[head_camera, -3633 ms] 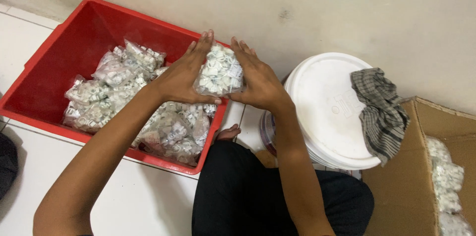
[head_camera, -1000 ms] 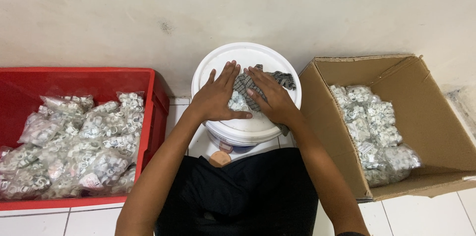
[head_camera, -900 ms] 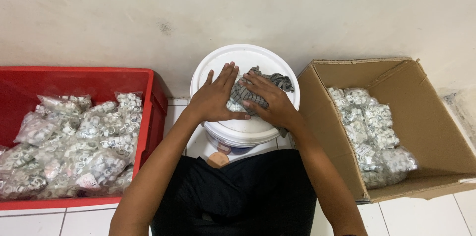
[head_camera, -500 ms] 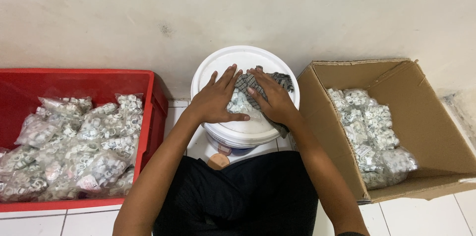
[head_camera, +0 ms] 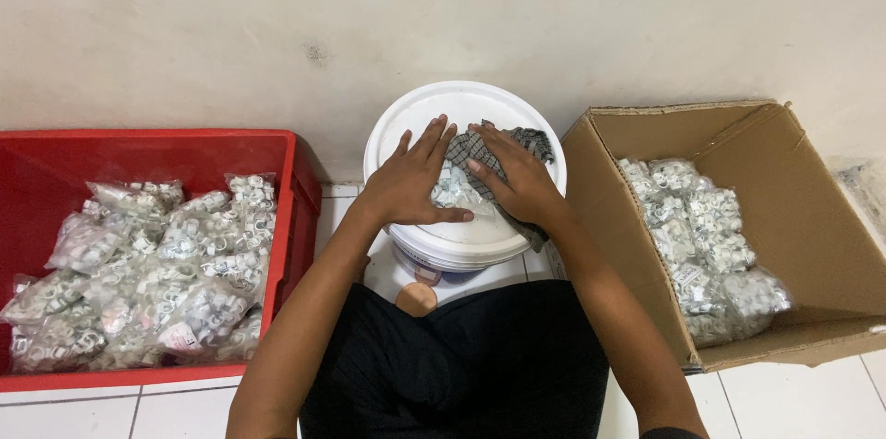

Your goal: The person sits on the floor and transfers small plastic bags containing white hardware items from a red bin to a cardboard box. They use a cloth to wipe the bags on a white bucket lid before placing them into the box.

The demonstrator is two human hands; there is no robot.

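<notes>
Packet of small white rings (head_camera: 452, 188), clear plastic, sits right now on the white bucket lid (head_camera: 434, 116), squeezed between my two hands. My left hand (head_camera: 411, 182) lies flat on the lid, fingers together and stretched toward the wall, thumb running along the near edge of the packet. My right hand (head_camera: 512, 179) presses down on the grey checked cloth (head_camera: 531, 139), fingers close together and angled toward the left hand, so the packet shows only in the gap between them (most of it is hidden under my palms). Neither hand is clamped around anything; both are pressing down flat.

Compared with a few seconds back, big change: then both my hands were over the red crate (head_camera: 138, 148) on a packet there, and the cloth lay loose over the lid's far edge. Now crate and hands are well apart, the crate off to my left with its heap of packed bags (head_camera: 148, 264), and the cloth is under my right hand. Over the last second, though, hardly any shift: same hands, same lid, same spot, only small changes in how my fingers lie.

On my right the cardboard box (head_camera: 812, 208) stands open, just beside the bucket, more bags of rings (head_camera: 711, 245) piled against its near-left wall.
</notes>
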